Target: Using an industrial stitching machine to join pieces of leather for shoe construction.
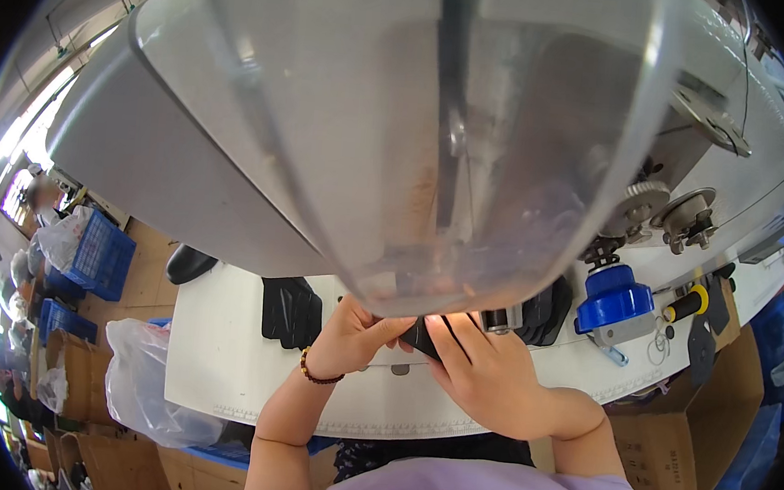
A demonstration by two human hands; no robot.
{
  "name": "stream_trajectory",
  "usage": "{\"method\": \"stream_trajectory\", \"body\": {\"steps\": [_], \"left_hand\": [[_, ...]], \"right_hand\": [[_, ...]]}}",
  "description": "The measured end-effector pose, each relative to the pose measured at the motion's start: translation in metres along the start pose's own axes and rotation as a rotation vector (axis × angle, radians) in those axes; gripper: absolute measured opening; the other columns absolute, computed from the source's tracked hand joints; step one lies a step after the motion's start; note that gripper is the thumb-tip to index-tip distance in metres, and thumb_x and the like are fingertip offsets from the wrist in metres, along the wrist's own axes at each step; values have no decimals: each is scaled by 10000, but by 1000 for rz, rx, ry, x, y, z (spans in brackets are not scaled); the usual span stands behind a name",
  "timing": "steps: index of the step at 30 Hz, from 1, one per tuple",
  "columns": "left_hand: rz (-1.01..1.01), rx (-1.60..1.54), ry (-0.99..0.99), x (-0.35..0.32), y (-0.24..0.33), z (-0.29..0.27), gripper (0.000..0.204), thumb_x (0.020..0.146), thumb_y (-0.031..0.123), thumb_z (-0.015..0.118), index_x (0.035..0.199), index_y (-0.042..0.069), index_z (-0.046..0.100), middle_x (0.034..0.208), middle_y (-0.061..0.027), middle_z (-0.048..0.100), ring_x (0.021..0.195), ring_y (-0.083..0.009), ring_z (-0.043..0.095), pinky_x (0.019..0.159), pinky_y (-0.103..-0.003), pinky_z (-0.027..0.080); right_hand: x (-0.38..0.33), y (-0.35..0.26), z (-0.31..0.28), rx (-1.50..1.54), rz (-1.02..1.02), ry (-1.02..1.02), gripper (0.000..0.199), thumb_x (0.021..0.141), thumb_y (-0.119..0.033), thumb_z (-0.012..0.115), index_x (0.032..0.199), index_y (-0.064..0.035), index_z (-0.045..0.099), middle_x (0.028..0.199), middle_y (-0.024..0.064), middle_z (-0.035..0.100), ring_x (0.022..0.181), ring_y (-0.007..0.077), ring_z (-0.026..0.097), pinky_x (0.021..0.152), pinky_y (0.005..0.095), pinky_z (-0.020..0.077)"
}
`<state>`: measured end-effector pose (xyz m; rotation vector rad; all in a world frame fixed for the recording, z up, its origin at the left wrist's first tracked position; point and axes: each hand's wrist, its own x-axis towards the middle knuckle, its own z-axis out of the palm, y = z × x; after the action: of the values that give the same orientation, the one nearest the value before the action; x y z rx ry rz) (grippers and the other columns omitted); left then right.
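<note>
Both of my hands are close together on the white sewing table (261, 382), under the lit end of a sewing machine (223, 167). Between them is a small black flat piece (421, 338), its material too hidden to tell. My left hand (348, 338), with a beaded bracelet at the wrist, pinches its left side. My right hand (492, 373) lies over its right side, fingers closed together on it, black showing between them. A large clear shield (527, 164) covers much of the machine and hides its needle.
Flat black pieces (290, 313) lie stacked left of my hands; more black pieces (545, 314) lie on the right. A blue machine knob (613, 299) stands beyond them. A cardboard box (671, 442) is at lower right, a plastic bag (146, 382) beside the table's left edge.
</note>
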<state>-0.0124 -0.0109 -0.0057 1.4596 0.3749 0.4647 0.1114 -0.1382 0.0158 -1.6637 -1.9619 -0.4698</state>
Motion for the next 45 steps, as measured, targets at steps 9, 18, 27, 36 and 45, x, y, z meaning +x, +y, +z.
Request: {"method": "stream_trajectory", "body": {"steps": [9,18,27,36,45], "left_hand": [[-75,49,-92,-2,3,-11,119,770,90,503,789,-16,553,642,-25,536,514,-56,487,456,-174,386],[-25,74,38,3,3,-6,208,765,95,456,641,-36,562,547,-38,511,466,-59,448,438,-160,358],[54,66,73,8,-8,-11,199,765,73,438,646,-32,558,566,-41,529,464,-49,450,445,-157,361],[50,35,58,7,2,-1,200,776,56,417,674,-36,562,582,-34,542,481,-40,466,461,-154,371],[142,86,120,10,-13,-6,196,792,63,417,682,-23,554,579,-23,533,472,-33,442,455,-149,353]], "right_hand": [[-13,1,-14,14,-147,-36,352,572,-46,538,889,105,512,886,189,494,861,259,482,709,272,436],[-6,3,-13,26,-99,-13,305,587,-30,536,865,93,518,786,118,481,728,205,474,616,247,438],[0,8,-14,47,-71,-25,262,566,-21,538,816,55,520,736,88,458,701,194,455,570,257,418],[0,18,-8,23,-85,-101,412,571,-18,522,977,41,482,1057,242,420,364,110,413,361,225,320],[5,19,-9,77,-58,-40,267,547,-14,533,805,23,476,808,123,418,704,235,456,584,294,417]]}}
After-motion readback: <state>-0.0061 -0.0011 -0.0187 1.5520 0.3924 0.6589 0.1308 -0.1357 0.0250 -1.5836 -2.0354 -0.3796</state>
